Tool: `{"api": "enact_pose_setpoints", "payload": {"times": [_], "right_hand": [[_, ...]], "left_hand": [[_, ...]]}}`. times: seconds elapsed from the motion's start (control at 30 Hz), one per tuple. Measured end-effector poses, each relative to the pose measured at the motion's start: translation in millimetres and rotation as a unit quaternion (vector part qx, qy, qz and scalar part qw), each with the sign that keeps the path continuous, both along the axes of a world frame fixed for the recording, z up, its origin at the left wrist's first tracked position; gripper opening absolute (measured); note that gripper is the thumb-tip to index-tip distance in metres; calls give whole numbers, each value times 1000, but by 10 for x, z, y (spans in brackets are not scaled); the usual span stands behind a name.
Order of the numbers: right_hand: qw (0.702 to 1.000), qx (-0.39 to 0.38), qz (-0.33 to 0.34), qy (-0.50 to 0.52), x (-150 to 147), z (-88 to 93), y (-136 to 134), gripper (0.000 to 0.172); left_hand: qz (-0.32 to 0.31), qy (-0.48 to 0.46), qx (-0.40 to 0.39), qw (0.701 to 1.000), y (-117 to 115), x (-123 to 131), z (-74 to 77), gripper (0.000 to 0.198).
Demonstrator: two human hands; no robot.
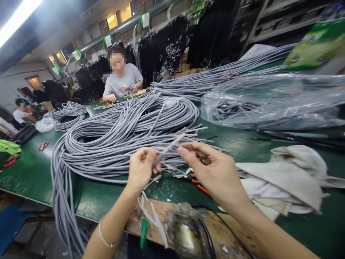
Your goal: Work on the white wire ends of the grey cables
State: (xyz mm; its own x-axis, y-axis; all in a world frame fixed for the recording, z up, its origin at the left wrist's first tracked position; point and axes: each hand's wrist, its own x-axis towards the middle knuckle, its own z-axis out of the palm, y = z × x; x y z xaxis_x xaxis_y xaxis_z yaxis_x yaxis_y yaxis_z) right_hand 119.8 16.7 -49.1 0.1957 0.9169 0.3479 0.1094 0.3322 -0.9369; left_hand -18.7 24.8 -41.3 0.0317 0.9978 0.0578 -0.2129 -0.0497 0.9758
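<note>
Between the thumb and fingers of my left hand (141,167) is a grey cable (170,145), its pale stripped end pointing up and to the right. Close beside that end is my right hand (212,167), thumb and forefinger drawn together; whatever lies between them is too small to make out. Behind both hands spreads a large bundle of grey cables (88,158), looped on the green table (102,201). Cutters with red-orange handles (204,190) lie partly hidden under my right hand. Pale sheath scraps (159,225) lie below my hands.
A wooden board (226,225) at the front edge carries a worn block-like device (185,233) with a black cord. To the right are a crumpled whitish cloth (291,176) and a clear plastic bag (275,104). A co-worker (124,77) sits across the table.
</note>
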Motion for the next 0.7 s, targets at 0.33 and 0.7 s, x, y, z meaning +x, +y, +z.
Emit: {"api": "enact_pose_setpoints", "payload": {"times": [0.33, 0.7], "right_hand": [[887, 280, -180, -320, 1, -83, -20, 14], [825, 349, -217, -387, -5, -32, -69, 11]], "left_hand": [[21, 60, 22, 998, -35, -60, 65, 38], [-22, 99, 43, 994, -80, -36, 38, 39]]}}
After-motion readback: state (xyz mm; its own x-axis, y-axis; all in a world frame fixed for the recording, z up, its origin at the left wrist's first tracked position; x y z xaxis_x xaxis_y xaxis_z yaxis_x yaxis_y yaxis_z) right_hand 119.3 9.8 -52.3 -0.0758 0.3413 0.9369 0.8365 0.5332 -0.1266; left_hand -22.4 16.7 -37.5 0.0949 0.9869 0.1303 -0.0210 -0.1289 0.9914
